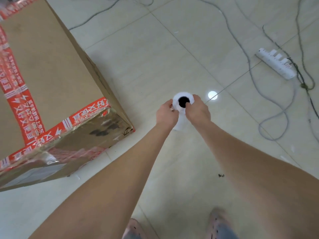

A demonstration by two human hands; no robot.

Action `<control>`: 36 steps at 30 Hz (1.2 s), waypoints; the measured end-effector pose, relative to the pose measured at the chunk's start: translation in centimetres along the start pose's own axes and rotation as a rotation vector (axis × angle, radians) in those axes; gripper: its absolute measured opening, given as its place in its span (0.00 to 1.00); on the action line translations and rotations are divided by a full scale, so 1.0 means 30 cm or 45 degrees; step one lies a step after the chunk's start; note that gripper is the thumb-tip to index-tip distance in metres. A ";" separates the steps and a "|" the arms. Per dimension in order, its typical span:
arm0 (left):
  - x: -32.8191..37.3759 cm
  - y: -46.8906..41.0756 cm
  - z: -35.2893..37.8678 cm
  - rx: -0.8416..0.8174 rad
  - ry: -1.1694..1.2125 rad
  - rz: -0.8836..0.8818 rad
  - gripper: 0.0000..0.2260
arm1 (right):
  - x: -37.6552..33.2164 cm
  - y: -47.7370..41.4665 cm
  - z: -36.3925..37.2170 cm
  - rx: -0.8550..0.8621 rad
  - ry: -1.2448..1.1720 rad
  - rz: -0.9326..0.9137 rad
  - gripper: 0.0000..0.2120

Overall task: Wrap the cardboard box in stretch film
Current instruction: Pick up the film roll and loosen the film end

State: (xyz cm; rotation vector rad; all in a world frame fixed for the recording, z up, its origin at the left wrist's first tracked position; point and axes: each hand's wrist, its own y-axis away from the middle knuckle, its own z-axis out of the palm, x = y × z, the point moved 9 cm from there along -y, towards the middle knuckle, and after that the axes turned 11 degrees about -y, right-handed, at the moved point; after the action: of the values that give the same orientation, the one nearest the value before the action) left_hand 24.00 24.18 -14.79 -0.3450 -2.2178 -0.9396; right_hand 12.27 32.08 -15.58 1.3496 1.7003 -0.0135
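- Item: roll of stretch film (180, 123), white, held on end above the tiled floor (155, 57), dark core facing up, well apart from the box.
- Item: cardboard box (43, 66), to the person's left, bound with red printed tape (19, 107); its near face carries a glossy film layer (86, 133), so wrapping looks partly done.
- Left hand (166, 116): fingers curled around the roll's upper side, closed firmly on it.
- Right hand (198, 111): curled over the top rim, one digit apparently hooked into the core.
- Step in hand, as I judge it: readying the roll and finding the film's free end, which I cannot see.
- Next move calls for: carrying the roll to the box and drawing film taut across a bare face.
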 end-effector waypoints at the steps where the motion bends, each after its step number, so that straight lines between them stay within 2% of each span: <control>1: 0.004 0.000 -0.001 -0.001 0.006 0.032 0.16 | 0.003 -0.004 0.000 0.037 0.009 -0.013 0.20; 7: -0.034 -0.011 0.003 0.236 0.157 0.102 0.14 | 0.016 -0.021 0.014 0.119 -0.082 -0.264 0.21; 10: -0.061 -0.017 0.027 0.332 0.258 0.147 0.13 | 0.036 -0.026 0.020 0.143 -0.146 -0.306 0.20; 14: -0.080 -0.045 0.028 0.464 0.281 0.241 0.15 | 0.043 -0.033 0.007 0.253 -0.224 -0.461 0.18; 22: -0.061 -0.125 -0.005 0.716 0.262 0.430 0.11 | 0.052 -0.078 -0.007 0.388 -0.391 -0.794 0.17; 27: -0.054 -0.113 0.004 0.769 0.287 0.496 0.12 | 0.079 -0.082 -0.014 0.402 -0.514 -0.831 0.20; 31: -0.077 -0.084 0.006 0.733 0.307 0.505 0.12 | 0.095 -0.033 -0.005 0.399 -0.579 -0.883 0.21; 36: -0.085 -0.009 0.042 0.626 0.381 0.507 0.11 | 0.151 -0.003 -0.007 0.344 -0.687 -0.739 0.18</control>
State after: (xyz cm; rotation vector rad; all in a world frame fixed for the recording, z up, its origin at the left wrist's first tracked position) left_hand 25.08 24.95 -17.31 -0.3659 -1.9226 -0.2035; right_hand 12.25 35.58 -18.47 0.8742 1.5844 -0.8852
